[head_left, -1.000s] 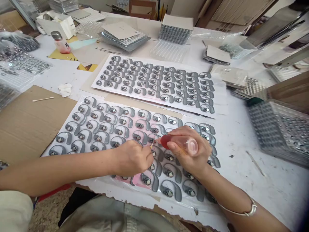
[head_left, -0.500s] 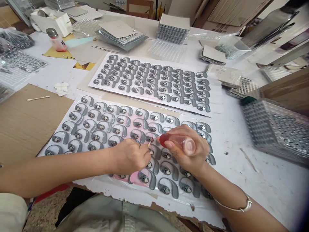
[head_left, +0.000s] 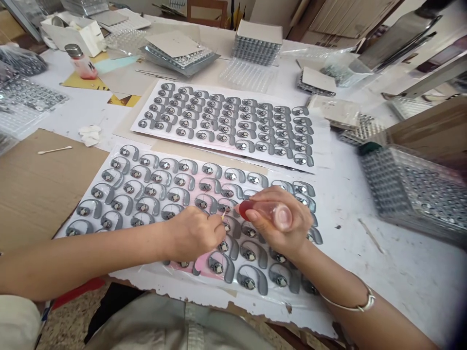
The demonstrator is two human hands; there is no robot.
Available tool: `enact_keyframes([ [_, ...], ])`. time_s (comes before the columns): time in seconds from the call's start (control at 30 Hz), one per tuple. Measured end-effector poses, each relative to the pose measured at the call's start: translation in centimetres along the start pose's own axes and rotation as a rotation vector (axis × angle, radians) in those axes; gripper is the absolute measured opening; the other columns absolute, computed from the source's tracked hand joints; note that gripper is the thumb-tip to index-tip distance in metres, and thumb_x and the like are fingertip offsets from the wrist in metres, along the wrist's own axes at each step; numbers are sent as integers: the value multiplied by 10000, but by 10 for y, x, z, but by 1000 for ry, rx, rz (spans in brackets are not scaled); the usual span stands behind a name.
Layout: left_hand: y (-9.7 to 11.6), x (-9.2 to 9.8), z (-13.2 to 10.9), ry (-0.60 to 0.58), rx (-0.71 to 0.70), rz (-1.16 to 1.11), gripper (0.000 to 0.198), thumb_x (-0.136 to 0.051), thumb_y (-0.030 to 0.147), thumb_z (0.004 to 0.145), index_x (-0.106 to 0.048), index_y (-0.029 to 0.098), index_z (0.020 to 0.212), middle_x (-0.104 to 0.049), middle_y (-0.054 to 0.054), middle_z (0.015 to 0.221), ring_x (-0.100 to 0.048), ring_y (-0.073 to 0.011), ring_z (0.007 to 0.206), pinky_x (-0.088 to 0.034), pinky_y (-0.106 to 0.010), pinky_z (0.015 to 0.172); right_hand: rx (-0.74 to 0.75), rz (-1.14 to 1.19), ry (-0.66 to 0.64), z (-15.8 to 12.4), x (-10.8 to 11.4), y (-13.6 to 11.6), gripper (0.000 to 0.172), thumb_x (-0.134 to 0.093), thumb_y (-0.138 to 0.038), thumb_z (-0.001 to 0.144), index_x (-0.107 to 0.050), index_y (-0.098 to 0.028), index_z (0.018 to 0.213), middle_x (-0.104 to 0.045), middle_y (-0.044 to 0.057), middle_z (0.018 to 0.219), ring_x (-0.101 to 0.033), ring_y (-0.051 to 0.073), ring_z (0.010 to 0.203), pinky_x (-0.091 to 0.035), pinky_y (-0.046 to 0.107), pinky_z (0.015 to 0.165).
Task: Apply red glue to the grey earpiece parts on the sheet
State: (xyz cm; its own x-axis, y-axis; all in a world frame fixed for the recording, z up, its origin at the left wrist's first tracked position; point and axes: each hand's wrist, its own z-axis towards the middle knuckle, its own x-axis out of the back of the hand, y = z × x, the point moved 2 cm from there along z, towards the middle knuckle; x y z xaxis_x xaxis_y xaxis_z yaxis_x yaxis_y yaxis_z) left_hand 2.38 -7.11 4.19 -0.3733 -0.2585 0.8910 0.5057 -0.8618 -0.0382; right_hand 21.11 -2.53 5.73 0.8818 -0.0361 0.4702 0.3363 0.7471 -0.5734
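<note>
White table (head_left: 346, 265), translucent reddish bottle (head_left: 269, 213), grey hook-shaped pieces (head_left: 262, 283)

Two hands (head_left: 197, 233), one squeeze bottle (head_left: 266, 210), two sheets (head_left: 222, 140) of grey hooked pieces (head_left: 262, 283) (dozens, some covered), one metal-capped jar (head_left: 84, 69).

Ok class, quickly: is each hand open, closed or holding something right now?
Left hand: closed, pinching a thin pale stick, mostly hidden.
Right hand: closed around a translucent bottle, red at one end.

A small assembly workshop, by the look of it: rows of grey hook-shaped parts (head_left: 218, 187) cover sheets on a scuffed, stained white counter (head_left: 339, 194), with stacked trays of small pieces (head_left: 257, 49) and cardboard (head_left: 54, 180) around.
</note>
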Motion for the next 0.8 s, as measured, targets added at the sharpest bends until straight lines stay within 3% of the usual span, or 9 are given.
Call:
enact_keyframes([
  [0.17, -6, 1, -1, -79, 40, -70, 116, -493, 34, 749, -584, 104, 758, -597, -38, 632, -510, -111, 441, -395, -201, 363, -222, 144, 116, 15, 22, 2, 140, -711, -338, 752, -664, -233, 831, -651, 30, 738, -613, 162, 625, -503, 295, 486],
  [0.33, -12, 0, -4, -74, 80, -147, 130, -504, 34, 710, -591, 110, 771, -592, -26, 629, -506, -107, 448, -359, -195, 368, -530, 235, 102, 34, 56, 5, 298, -760, -446, 690, -674, -193, 822, -669, 46, 760, -643, 159, 606, -525, 263, 480],
  [0.4, -15, -1, -5, -78, 98, -170, 137, -509, 43, 710, -596, 115, 786, -602, -30, 641, -511, -107, 463, -353, -190, 380, -586, 234, 113, 33, 69, 3, 348, -786, -453, 655, -677, -194, 860, -672, 54, 758, -660, 184, 628, -535, 271, 485],
  [0.5, -17, -4, -7, -102, 106, -197, 139, -514, 49, 708, -600, 119, 791, -609, -37, 657, -507, -105, 480, -340, -187, 393, -581, 182, 205, 16, 79, -10, 277, -781, -408, 680, -692, -208, 850, -678, 79, 815, -675, 224, 713, -573, 328, 541],
  [0.67, -21, 0, -1, -84, 118, -247, 139, -487, 69, 732, -610, 131, 745, -549, -1, 563, -458, -107, 451, -311, -211, 388, -562, 186, 437, -32, 55, -35, 252, -745, -376, 717, -693, -195, 885, -672, 85, 897, -674, 228, 741, -588, 358, 537],
  [0.8, -28, 7, 4, -91, 143, -351, 183, -452, 117, 785, -633, 141, 773, -591, -5, 584, -518, -112, 496, -349, -212, 434, -600, 72, 454, -56, 21, -43, 308, -734, -368, 721, -673, -196, 969, -678, 62, 890, -673, 216, 763, -592, 380, 646],
])
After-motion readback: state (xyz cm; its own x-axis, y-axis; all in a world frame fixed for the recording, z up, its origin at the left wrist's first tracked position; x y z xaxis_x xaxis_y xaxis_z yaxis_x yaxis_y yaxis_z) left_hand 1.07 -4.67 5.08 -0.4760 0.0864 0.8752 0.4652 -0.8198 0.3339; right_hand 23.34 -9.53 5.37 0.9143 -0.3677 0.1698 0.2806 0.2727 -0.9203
